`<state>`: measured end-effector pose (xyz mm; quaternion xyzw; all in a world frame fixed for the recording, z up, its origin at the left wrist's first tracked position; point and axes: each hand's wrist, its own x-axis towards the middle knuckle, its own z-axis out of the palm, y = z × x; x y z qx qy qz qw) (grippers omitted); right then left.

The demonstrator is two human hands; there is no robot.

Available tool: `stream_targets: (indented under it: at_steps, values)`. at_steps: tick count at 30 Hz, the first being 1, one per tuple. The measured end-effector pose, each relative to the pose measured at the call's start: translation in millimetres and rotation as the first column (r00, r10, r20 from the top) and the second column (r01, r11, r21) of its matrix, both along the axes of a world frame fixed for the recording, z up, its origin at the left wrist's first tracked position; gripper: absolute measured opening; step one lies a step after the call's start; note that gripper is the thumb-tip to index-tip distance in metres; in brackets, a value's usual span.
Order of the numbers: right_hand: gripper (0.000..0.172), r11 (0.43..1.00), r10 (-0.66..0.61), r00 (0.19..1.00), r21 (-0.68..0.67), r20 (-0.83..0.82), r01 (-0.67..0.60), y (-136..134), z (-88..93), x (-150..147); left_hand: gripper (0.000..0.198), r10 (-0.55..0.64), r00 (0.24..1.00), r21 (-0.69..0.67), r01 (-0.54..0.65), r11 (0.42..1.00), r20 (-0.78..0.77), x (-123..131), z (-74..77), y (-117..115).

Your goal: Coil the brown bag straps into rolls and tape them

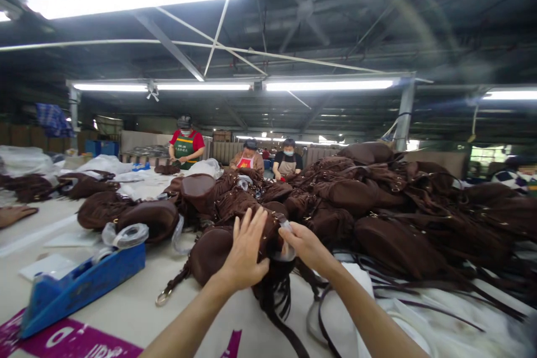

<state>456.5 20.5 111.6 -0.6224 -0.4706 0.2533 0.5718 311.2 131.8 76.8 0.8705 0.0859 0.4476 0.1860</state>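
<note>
My left hand [247, 251] lies against a dark brown bag [210, 254], its fingers stretched out and spread. Beside it, my right hand [310, 246] is closed, with thumb and finger pinching a piece of clear plastic film [286, 249] at the bag's right side. Brown tassels or fringe [277, 296] and a strap hang down below the film toward me. To the left of the bag, a braided cord with a metal clasp [163, 296] rests on the table. What lies under my left palm is hidden.
A blue tape dispenser [84, 288] stands at the left, near a plastic-wrapped coil [132, 235]. A large heap of brown bags [356, 193] fills the back and right. White wrapping [453, 319] and loose straps lie right. Several people work beyond; another hand [17, 216] shows far left.
</note>
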Motion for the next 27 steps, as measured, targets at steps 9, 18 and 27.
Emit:
stream_targets:
  at_steps: [9, 18, 27]
  values:
    - [0.038, 0.990, 0.044, 0.820, -0.086, -0.571, -0.113, -13.9, 29.1, 29.0, 0.079, 0.148, 0.961, 0.153, -0.114, 0.982, -0.232, 41.7, -18.7, 8.5]
    - [0.037, 0.994, 0.109, 0.704, 0.058, -0.702, -0.096, -9.0, 25.4, 19.6, 0.020, -0.611, 0.791, -0.691, 0.427, 0.582, -0.026, 27.0, 7.1, -53.9]
    - [0.059, 0.978, 0.207, 0.915, 0.054, -0.347, -0.201, -17.3, -57.1, 20.8, 0.028, -0.183, 0.793, -0.808, 0.536, -0.244, 0.581, 35.8, 121.3, -51.5]
